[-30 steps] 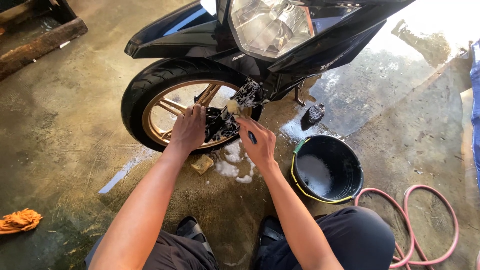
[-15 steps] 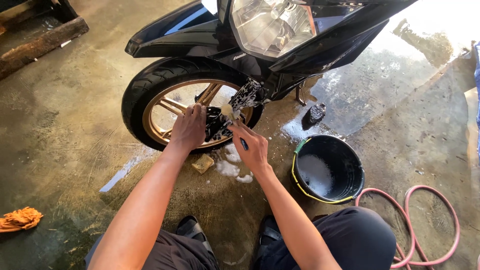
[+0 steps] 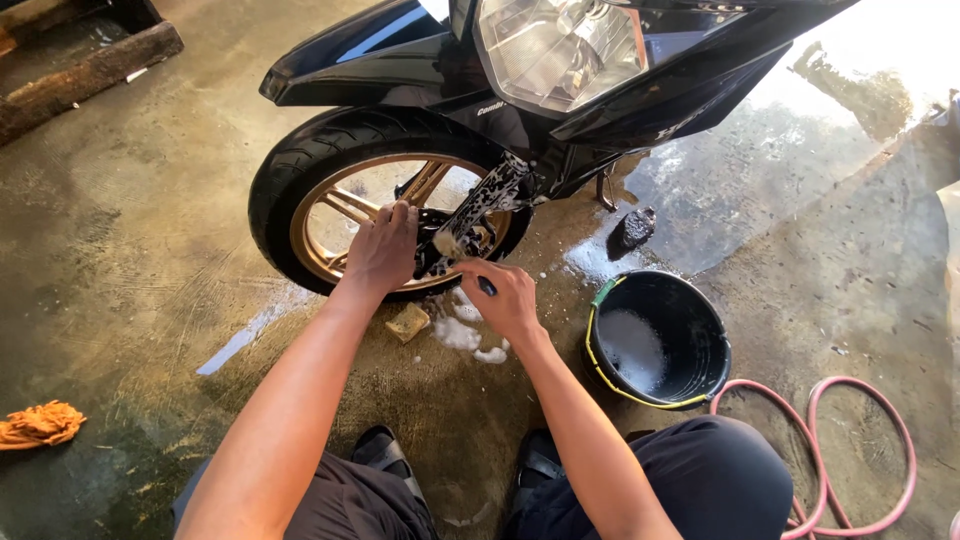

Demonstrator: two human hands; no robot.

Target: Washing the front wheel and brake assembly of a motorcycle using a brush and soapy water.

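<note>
A black motorcycle (image 3: 600, 70) stands in front of me, its front wheel (image 3: 330, 190) with a gold rim turned to the left. My left hand (image 3: 383, 248) rests on the wheel near the hub, fingers spread over the spokes. My right hand (image 3: 505, 298) grips a small dark-handled brush (image 3: 462, 262), its soapy head against the foam-covered fork leg (image 3: 490, 200). A yellow sponge (image 3: 408, 322) lies on the floor just under the wheel, beside patches of white foam (image 3: 460, 335).
A black bucket (image 3: 700, 330) with soapy water stands right of my right arm. A pink hose (image 3: 850, 450) coils at the lower right. An orange rag (image 3: 40, 422) lies far left, a wooden beam (image 3: 80, 75) at top left. The concrete floor is wet.
My right hand has shifted slightly left and up along the fork leg with the brush. My left hand stays on the wheel.
</note>
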